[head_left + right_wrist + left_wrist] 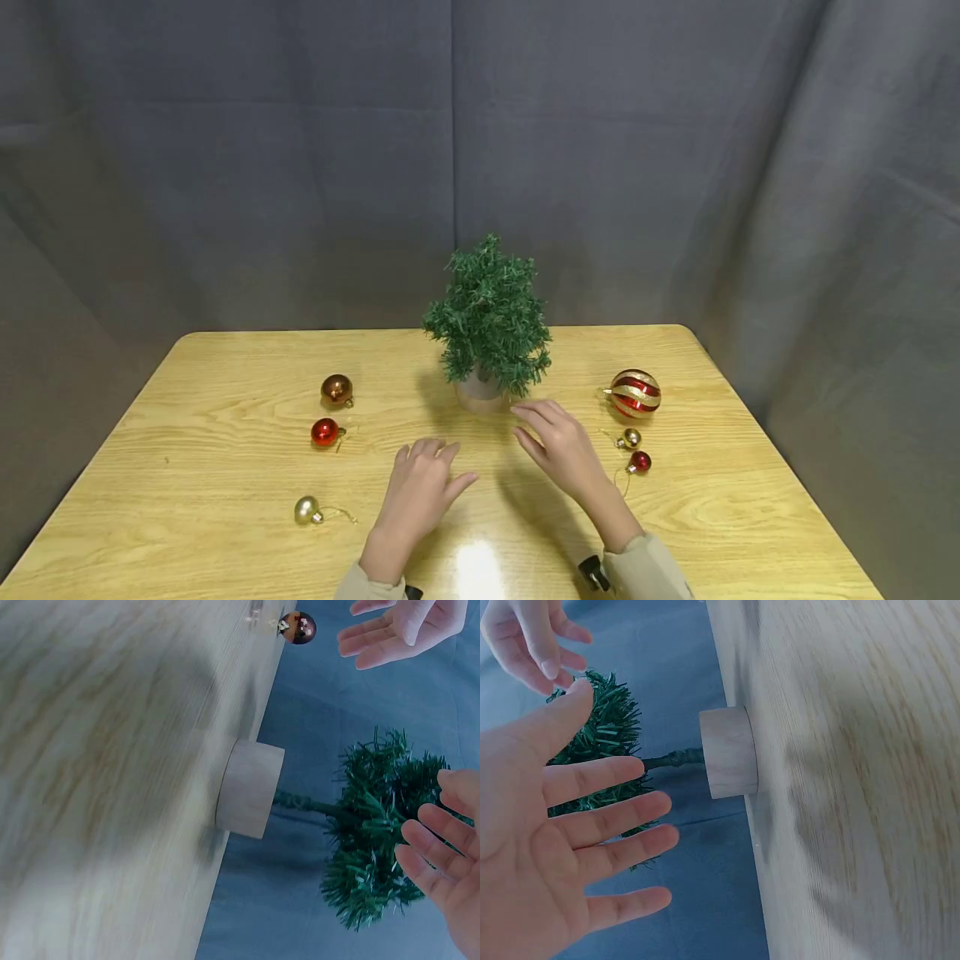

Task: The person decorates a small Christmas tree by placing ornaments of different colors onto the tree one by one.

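A small artificial Christmas tree stands upright on a round wooden base near the back middle of the table. My left hand hovers over the table in front of the tree and to its left, fingers spread and holding nothing. In the left wrist view its palm shows, with the tree behind the fingers. My right hand is closer to the tree, just in front and to the right of the base, its fingers slightly bent. Nothing is between its fingers in the right wrist view.
On the left of the table lie a brown bauble, a red bauble and a gold bauble. A large striped bauble, a small gold one and a small red one lie on the right. Grey curtains surround the table.
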Demonstrator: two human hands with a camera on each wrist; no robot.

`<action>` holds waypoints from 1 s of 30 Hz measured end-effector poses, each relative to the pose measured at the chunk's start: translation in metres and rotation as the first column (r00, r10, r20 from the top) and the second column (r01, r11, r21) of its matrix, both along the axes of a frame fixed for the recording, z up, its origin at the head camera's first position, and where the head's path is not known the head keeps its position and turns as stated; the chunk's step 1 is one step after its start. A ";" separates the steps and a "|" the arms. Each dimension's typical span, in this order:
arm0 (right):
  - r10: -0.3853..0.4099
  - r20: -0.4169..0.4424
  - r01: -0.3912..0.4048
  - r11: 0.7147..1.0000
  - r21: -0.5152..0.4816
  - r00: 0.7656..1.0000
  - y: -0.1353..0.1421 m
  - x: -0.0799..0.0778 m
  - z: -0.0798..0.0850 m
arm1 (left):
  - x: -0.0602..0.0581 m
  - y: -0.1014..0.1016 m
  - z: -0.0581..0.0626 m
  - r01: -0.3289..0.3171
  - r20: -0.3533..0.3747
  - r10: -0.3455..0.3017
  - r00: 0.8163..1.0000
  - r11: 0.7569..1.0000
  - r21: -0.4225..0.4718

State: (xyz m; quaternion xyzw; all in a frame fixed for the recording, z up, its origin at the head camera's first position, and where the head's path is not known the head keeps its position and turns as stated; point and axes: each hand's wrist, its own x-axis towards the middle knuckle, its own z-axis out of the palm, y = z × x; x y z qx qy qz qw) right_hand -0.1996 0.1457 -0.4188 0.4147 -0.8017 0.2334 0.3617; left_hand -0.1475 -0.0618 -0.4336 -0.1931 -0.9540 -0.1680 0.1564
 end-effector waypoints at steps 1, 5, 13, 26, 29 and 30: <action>0.003 0.007 -0.003 1.000 0.002 1.000 -0.001 -0.001 0.001 | 0.000 0.000 0.000 0.009 -0.004 -0.009 1.000 1.000 0.009; 0.027 0.014 -0.027 1.000 -0.001 1.000 -0.009 -0.005 0.001 | -0.001 -0.002 0.000 0.048 -0.011 -0.047 0.999 0.998 0.049; 0.061 0.063 -0.058 0.997 -0.056 0.996 -0.023 -0.012 -0.001 | 0.002 -0.005 0.003 0.083 0.053 -0.090 0.995 0.990 0.118; 0.026 0.075 -0.019 0.996 -0.083 0.997 -0.042 -0.025 -0.002 | 0.011 -0.014 0.010 0.089 0.090 -0.104 0.990 0.984 0.155; 0.012 0.080 -0.004 0.995 -0.099 0.997 -0.047 -0.027 -0.003 | 0.013 -0.016 0.010 0.090 0.086 -0.104 0.991 0.984 0.154; 0.006 0.081 0.003 0.995 -0.103 0.997 -0.049 -0.028 -0.003 | 0.014 -0.017 0.010 0.090 0.087 -0.104 0.991 0.984 0.154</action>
